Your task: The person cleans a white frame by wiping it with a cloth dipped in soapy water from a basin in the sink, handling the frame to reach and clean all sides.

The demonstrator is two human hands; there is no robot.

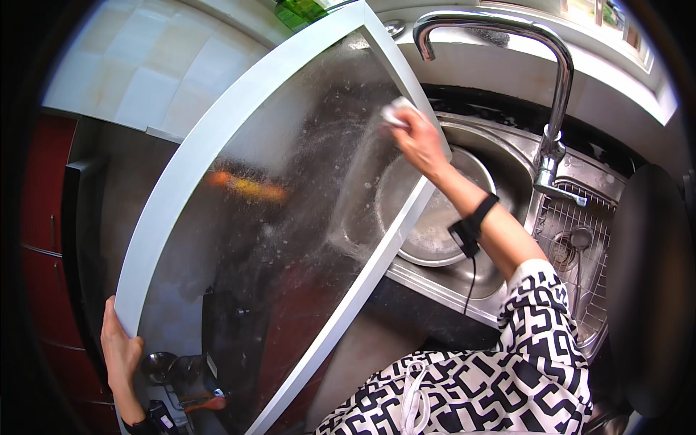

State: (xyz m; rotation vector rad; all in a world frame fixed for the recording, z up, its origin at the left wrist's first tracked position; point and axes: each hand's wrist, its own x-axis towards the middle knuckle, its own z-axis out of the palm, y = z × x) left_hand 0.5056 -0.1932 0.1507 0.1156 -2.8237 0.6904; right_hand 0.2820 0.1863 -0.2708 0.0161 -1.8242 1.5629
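A large white-framed see-through panel [304, 163] leans across the view, its upper right part over the sink. Wet streaks, drops and pale smears mark its surface; I cannot tell whether it is glass or fine mesh. My right hand [417, 138] presses a bunched white cloth [398, 110] near the panel's right edge. Lower left, my left hand [120, 342] grips the outer side of the white frame [157, 217]. Partly behind the panel, a round metal basin [435, 263] with cloudy liquid sits in the steel sink [514, 179].
A chrome faucet [563, 81] arches over the sink from behind. Right of it, a wire rack [592, 272] holds a ladle [580, 239]. A dark rounded object [650, 283] stands at the far right. Green bottles [299, 13] stand behind the panel's top; red cabinets [46, 190] line the left.
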